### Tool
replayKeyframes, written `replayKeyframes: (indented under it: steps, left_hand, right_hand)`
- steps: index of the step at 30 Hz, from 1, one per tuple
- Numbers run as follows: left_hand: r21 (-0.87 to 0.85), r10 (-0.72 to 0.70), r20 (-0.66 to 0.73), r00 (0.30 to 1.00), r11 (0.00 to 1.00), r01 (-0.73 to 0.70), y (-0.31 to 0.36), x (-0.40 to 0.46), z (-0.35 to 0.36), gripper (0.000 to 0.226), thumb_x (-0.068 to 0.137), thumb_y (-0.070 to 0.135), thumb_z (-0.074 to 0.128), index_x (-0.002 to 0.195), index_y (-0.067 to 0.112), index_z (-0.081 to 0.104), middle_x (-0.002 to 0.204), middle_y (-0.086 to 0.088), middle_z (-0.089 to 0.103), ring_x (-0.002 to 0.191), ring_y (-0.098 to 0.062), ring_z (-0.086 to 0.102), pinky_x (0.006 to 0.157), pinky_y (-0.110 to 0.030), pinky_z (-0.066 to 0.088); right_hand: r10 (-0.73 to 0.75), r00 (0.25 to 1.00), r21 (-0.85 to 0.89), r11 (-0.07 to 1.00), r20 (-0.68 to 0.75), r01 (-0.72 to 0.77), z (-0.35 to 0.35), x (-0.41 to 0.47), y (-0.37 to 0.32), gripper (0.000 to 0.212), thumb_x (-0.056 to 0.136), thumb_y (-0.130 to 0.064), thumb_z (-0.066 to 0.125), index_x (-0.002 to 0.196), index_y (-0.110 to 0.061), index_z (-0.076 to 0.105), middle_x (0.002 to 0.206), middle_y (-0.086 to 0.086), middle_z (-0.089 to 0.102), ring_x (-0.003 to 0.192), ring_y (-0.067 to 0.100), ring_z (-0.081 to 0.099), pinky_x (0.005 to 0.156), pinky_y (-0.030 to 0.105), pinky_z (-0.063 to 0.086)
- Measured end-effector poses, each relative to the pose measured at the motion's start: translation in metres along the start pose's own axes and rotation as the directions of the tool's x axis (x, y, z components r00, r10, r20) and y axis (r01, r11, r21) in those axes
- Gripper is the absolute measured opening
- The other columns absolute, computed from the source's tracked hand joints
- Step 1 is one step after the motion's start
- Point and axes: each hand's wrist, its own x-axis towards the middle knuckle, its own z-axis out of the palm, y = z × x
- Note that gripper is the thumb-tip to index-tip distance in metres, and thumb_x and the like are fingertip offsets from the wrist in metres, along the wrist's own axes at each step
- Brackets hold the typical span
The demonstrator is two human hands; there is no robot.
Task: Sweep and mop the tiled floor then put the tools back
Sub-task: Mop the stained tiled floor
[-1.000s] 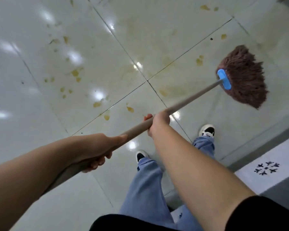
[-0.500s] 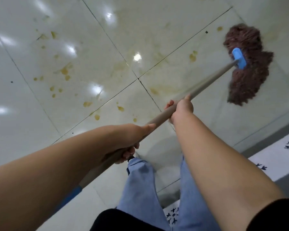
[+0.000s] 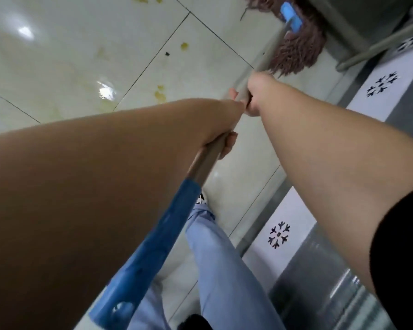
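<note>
Mop (image 3: 296, 52) up at one o'clock, brown strands spread on the tiled floor (image 3: 69, 55) beside a grey base. Gripped on its pole by both hands, right hand (image 3: 254, 96) ahead, left hand (image 3: 221, 129) just behind, fingers curled round it. Yellow stains (image 3: 160, 95) at eleven o'clock.

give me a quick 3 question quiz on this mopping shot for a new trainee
1. True or false: both hands grip the mop handle.
2. Which hand is nearer the mop head? A left, B right.
3. Fill in: yellowish ____ mark the floor tiles.

Key:
1. True. The left hand and right hand both hold it.
2. B.
3. Stains, not yet wiped.
</note>
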Motion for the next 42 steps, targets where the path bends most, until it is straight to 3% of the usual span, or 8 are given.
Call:
replayKeyframes:
  steps: [5, 9, 13, 20, 26, 29, 34, 42]
  left_hand:
    - [0.068, -0.063, -0.026, 0.998, 0.996, 0.064, -0.070, 0.004, -0.024, 0.070, 0.074, 0.082, 0.034, 0.069, 0.013, 0.038, 0.028, 0.004, 0.035, 0.020, -0.008, 0.030, 0.035, -0.010, 0.034]
    - [0.086, -0.170, 0.013, 0.985, 0.982, 0.169, -0.158, -0.026, -0.078, 0.064, 0.079, 0.076, 0.038, 0.064, 0.014, 0.037, 0.033, 0.004, 0.037, 0.024, -0.009, 0.031, 0.034, -0.010, 0.032]
    - [0.098, -0.204, -0.020, 0.979, 0.974, 0.205, -0.250, -0.072, -0.137, 0.063, 0.078, 0.077, 0.038, 0.065, 0.015, 0.038, 0.034, 0.005, 0.034, 0.025, -0.009, 0.029, 0.035, -0.010, 0.029]
    - [0.114, -0.261, -0.124, 0.957, 0.955, 0.275, -0.435, -0.171, -0.219, 0.081, 0.037, 0.088, 0.042, 0.069, 0.014, 0.039, 0.035, 0.005, 0.033, 0.026, -0.013, 0.027, 0.035, -0.012, 0.030]
    - [0.088, -0.458, -0.139, 0.878, 0.877, 0.472, -0.562, -0.243, -0.248, 0.068, 0.068, 0.082, 0.042, 0.066, 0.015, 0.039, 0.037, 0.004, 0.035, 0.028, -0.014, 0.030, 0.037, -0.013, 0.030]
    - [0.096, -0.466, -0.156, 0.871, 0.870, 0.483, -0.559, -0.256, -0.252, 0.067, 0.070, 0.081, 0.043, 0.065, 0.014, 0.039, 0.036, 0.003, 0.036, 0.027, -0.013, 0.030, 0.036, -0.013, 0.031]
    - [0.194, -0.421, -0.255, 0.871, 0.860, 0.472, -0.478, -0.257, -0.273, 0.068, 0.069, 0.081, 0.044, 0.062, 0.014, 0.040, 0.037, 0.002, 0.036, 0.028, -0.013, 0.029, 0.035, -0.016, 0.030]
    - [0.305, -0.311, -0.205, 0.928, 0.881, 0.363, -0.283, -0.171, -0.218, 0.067, 0.074, 0.079, 0.041, 0.066, 0.013, 0.040, 0.034, 0.002, 0.037, 0.024, -0.012, 0.032, 0.033, -0.015, 0.033]
  right_hand:
    - [0.047, 0.999, -0.209, 0.977, 0.025, -0.040, 0.023, -0.018, 0.066, 0.026, 0.101, -0.020, 0.022, 0.113, -0.008, 0.042, 0.099, 0.013, 0.054, 0.033, 0.020, 0.058, 0.032, 0.023, 0.047]
    - [0.044, 0.998, -0.368, 0.930, 0.046, -0.024, 0.050, -0.053, 0.148, 0.032, 0.100, -0.026, 0.033, 0.117, -0.007, 0.053, 0.112, 0.011, 0.065, 0.090, 0.026, 0.066, 0.066, 0.035, 0.056]
    - [0.113, 0.989, -0.319, 0.945, 0.096, -0.077, 0.092, -0.112, 0.238, 0.035, 0.100, -0.035, 0.039, 0.121, -0.009, 0.048, 0.113, 0.014, 0.062, 0.098, 0.031, 0.064, 0.070, 0.040, 0.055]
    - [0.141, 0.978, -0.122, 0.985, 0.155, -0.123, 0.169, -0.240, 0.435, 0.036, 0.101, -0.034, 0.029, 0.121, -0.004, 0.037, 0.069, 0.016, 0.056, 0.035, 0.019, 0.057, 0.041, 0.028, 0.051]
    - [0.404, 0.861, 0.016, 0.903, 0.309, -0.429, 0.183, -0.315, 0.538, 0.035, 0.093, -0.043, 0.046, 0.094, -0.008, 0.041, 0.072, 0.011, 0.050, 0.044, 0.020, 0.051, 0.044, 0.019, 0.047]
    - [0.346, 0.888, 0.017, 0.930, 0.302, -0.368, 0.184, -0.301, 0.520, 0.037, 0.093, -0.042, 0.049, 0.074, -0.012, 0.040, 0.060, 0.001, 0.044, 0.047, 0.014, 0.042, 0.046, 0.019, 0.040]
    - [0.232, 0.897, 0.175, 0.933, 0.376, -0.315, 0.197, -0.277, 0.453, 0.036, 0.096, -0.038, 0.048, 0.073, -0.013, 0.038, 0.034, -0.001, 0.044, 0.027, 0.013, 0.045, 0.037, 0.014, 0.043]
    - [0.142, 0.968, 0.188, 0.965, 0.209, -0.182, 0.160, -0.161, 0.272, 0.038, 0.096, -0.041, 0.046, 0.080, -0.006, 0.046, 0.059, 0.003, 0.050, 0.045, 0.013, 0.046, 0.039, 0.016, 0.042]
